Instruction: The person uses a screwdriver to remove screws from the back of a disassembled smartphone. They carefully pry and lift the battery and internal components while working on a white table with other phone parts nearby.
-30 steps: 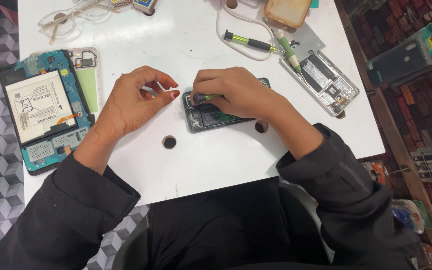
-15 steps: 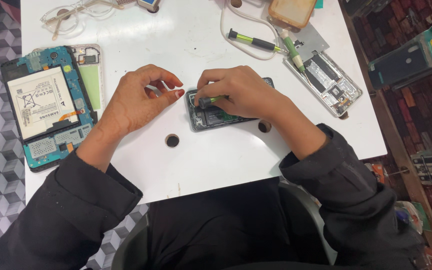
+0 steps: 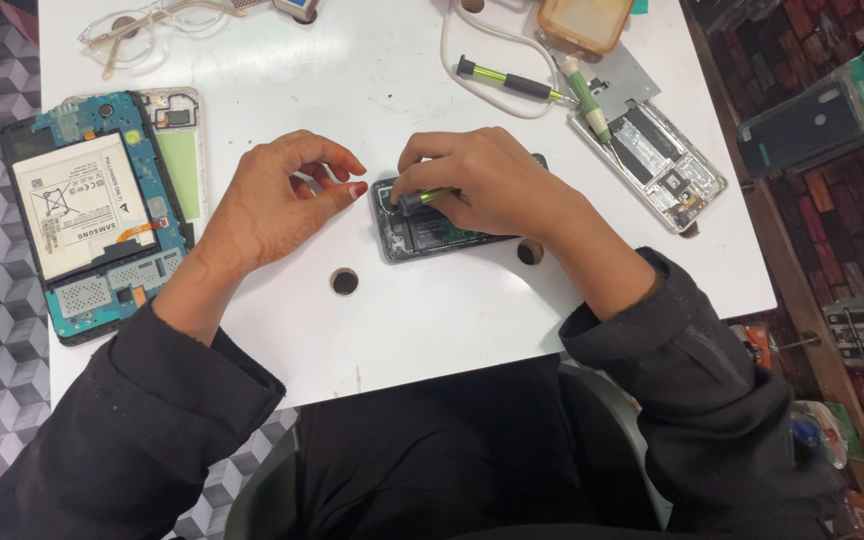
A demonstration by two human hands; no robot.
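Right hand (image 3: 497, 185) has fingers closed around a green-and-black screwdriver (image 3: 422, 198), tip down on the opened phone (image 3: 422, 230) lying mid-table under that hand. Left hand (image 3: 277, 205) rests just left of the phone, thumb and fingers curled close together; can't tell if anything's pinched. Around: opened tablet (image 3: 87, 210) far left, second screwdriver (image 3: 507, 80) and another opened phone (image 3: 657, 165) upper right, glasses (image 3: 147, 25) top left.

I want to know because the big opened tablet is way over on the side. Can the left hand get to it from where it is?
Probably yes. The left hand rests on the white table beside the opened tablet, and only bare tabletop lies between them. The right hand is busy with a screwdriver on the phone.
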